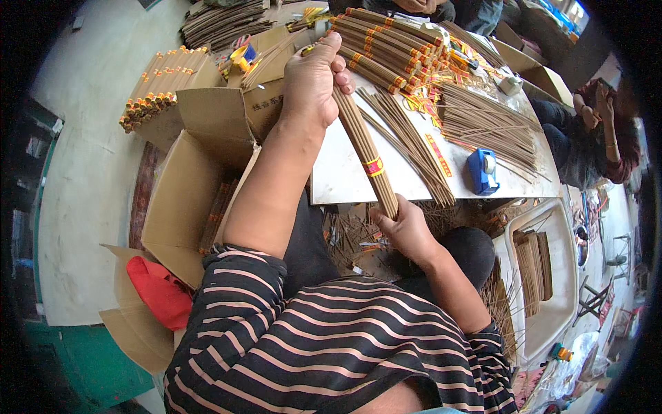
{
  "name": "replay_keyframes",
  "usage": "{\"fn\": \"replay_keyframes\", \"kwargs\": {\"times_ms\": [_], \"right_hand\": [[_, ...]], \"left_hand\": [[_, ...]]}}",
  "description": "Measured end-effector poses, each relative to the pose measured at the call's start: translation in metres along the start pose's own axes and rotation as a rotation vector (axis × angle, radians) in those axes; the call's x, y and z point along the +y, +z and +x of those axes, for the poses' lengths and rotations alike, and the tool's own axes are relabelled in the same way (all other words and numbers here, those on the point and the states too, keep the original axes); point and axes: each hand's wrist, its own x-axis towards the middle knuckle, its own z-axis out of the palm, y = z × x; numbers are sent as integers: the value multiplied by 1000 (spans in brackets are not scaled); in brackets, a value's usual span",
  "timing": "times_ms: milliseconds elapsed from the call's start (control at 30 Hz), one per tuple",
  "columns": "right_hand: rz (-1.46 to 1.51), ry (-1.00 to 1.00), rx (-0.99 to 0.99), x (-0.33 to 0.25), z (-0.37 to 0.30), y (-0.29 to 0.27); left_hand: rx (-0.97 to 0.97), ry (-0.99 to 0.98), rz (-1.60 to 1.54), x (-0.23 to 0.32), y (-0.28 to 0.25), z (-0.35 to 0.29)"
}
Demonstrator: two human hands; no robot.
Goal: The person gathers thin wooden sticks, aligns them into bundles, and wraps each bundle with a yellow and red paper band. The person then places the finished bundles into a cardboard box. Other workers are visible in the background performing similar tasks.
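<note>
A bundle of brown incense sticks slants across the middle, with a red and yellow paper band round it. At its far upper end my left hand is closed round the sticks. My right hand grips the near lower end, just off the table's front edge. Beneath the bundle is the white table, where loose incense sticks lie beside a red and yellow paper strip. A blue tape dispenser stands near the front right edge.
Banded bundles are stacked at the table's back, near a heap of loose sticks. Left are an open cardboard box, a red cloth and more bundles. A white tub holds sticks at right. Another person sits far right.
</note>
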Motion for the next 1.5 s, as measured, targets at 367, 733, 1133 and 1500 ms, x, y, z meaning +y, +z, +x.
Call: {"fn": "replay_keyframes", "kwargs": {"times_ms": [367,733,1133,1500], "right_hand": [[466,190,-384,-63,-5,-7],[541,153,-545,-47,-1,1],[169,182,-212,-59,-6,35],[540,239,-357,-69,-12,31]], "left_hand": [[-332,-165,-163,-7,-40,-30],[-148,-276,-294,-15,-49,-62],[84,-229,-231,-9,-52,-64],[-162,-184,-223,-2,-58,-73]]}}
